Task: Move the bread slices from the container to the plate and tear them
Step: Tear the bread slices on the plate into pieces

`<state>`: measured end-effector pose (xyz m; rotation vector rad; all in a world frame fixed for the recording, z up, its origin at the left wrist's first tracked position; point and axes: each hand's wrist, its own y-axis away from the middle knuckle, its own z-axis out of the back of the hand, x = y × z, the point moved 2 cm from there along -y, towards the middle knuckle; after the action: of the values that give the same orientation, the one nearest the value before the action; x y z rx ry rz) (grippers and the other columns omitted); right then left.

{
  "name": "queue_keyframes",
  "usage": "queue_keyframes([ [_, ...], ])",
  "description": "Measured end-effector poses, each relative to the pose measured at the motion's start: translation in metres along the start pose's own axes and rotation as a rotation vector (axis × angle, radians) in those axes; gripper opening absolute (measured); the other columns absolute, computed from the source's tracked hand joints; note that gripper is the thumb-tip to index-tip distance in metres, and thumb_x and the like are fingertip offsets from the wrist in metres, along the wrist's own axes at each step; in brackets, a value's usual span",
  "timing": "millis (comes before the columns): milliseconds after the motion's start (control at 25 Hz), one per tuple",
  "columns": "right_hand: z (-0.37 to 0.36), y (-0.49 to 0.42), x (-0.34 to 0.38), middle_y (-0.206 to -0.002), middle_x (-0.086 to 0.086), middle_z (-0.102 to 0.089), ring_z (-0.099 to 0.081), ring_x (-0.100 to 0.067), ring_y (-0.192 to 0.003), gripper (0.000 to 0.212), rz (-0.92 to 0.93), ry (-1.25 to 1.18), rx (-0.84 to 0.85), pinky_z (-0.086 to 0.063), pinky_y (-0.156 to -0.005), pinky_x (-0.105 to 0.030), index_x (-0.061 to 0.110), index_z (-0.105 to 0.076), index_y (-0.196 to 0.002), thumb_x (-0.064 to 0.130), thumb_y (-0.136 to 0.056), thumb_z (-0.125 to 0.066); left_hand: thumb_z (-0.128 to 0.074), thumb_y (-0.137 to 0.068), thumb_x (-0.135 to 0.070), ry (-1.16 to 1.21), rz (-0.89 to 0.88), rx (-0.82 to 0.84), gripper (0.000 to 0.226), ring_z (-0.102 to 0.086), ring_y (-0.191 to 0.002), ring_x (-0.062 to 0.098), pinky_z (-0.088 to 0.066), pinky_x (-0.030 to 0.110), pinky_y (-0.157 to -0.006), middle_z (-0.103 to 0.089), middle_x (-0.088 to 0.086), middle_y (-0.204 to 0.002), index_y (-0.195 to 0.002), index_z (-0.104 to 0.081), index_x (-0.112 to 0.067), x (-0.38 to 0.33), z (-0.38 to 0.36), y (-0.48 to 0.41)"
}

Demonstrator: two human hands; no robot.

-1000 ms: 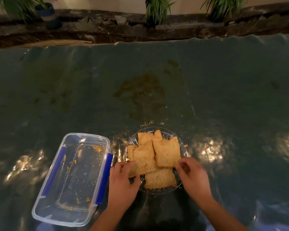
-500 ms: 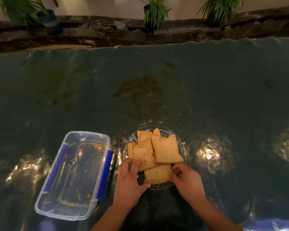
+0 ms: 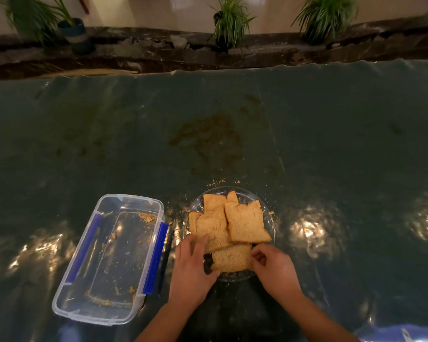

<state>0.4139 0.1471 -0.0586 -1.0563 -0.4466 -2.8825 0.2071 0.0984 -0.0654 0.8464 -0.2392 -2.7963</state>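
Observation:
Several brown bread slices (image 3: 245,223) lie overlapping on a clear glass plate (image 3: 269,218) in front of me. The nearest slice (image 3: 231,258) sits at the plate's near edge. My left hand (image 3: 192,270) grips its left side, fingers over the slice. My right hand (image 3: 273,267) pinches its right edge between thumb and fingers. The clear plastic container (image 3: 109,257) with blue clips stands to the left of the plate and holds only crumbs.
A dark green plastic sheet (image 3: 208,134) covers the table, with crumbs around the plate and a brown stain beyond it. Potted plants (image 3: 229,23) stand on a stone ledge behind the table's far edge.
Both hands have closed in on the nearest slice: the left moved right onto its left side, the right curled to pinch its right edge.

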Motion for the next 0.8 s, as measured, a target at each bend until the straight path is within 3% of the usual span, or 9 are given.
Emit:
queue_keyframes([
  [160, 0.011, -0.003, -0.005, -0.078, 0.011, -0.066, -0.062, -0.002, -0.072, 0.008, -0.052, -0.096, -0.120, -0.054, -0.066, -0.025, 0.025, -0.068, -0.086, 0.019, -0.083, -0.072, -0.075, -0.077, -0.040, 0.102, 0.044, -0.034, 0.077, -0.026, -0.138, 0.015, -0.035, 0.039, -0.113, -0.027, -0.004, -0.149, -0.142, -0.036, -0.033, 0.000, 0.005, 0.002],
  [400, 0.016, -0.010, -0.008, -0.079, 0.015, -0.065, -0.059, 0.004, -0.075, 0.012, -0.133, -0.149, -0.123, -0.041, -0.061, -0.012, 0.030, -0.065, -0.083, 0.019, -0.084, -0.071, -0.069, -0.082, -0.019, 0.251, 0.217, -0.089, 0.067, -0.033, -0.136, 0.019, -0.029, 0.039, -0.113, -0.040, 0.002, -0.146, -0.143, -0.040, -0.022, -0.001, 0.013, 0.000],
  [560, 0.014, -0.007, -0.012, -0.082, 0.010, -0.066, -0.059, 0.003, -0.074, 0.009, -0.138, -0.150, -0.139, -0.040, -0.060, -0.012, 0.025, -0.067, -0.087, 0.017, -0.083, -0.071, -0.066, -0.083, -0.015, 0.372, 0.271, -0.083, 0.061, -0.048, -0.127, 0.019, -0.043, 0.049, -0.109, -0.048, 0.003, -0.140, -0.140, -0.045, -0.021, 0.003, 0.015, 0.000],
  [800, 0.012, -0.002, -0.015, -0.081, 0.015, -0.066, -0.060, 0.003, -0.075, 0.011, -0.147, -0.155, -0.110, -0.039, -0.060, -0.010, 0.027, -0.068, -0.086, 0.017, -0.084, -0.070, -0.064, -0.084, -0.011, 0.490, 0.300, -0.071, 0.060, -0.058, -0.110, 0.013, -0.051, 0.044, -0.100, -0.051, 0.001, -0.134, -0.139, -0.046, -0.026, 0.001, 0.019, 0.002],
])
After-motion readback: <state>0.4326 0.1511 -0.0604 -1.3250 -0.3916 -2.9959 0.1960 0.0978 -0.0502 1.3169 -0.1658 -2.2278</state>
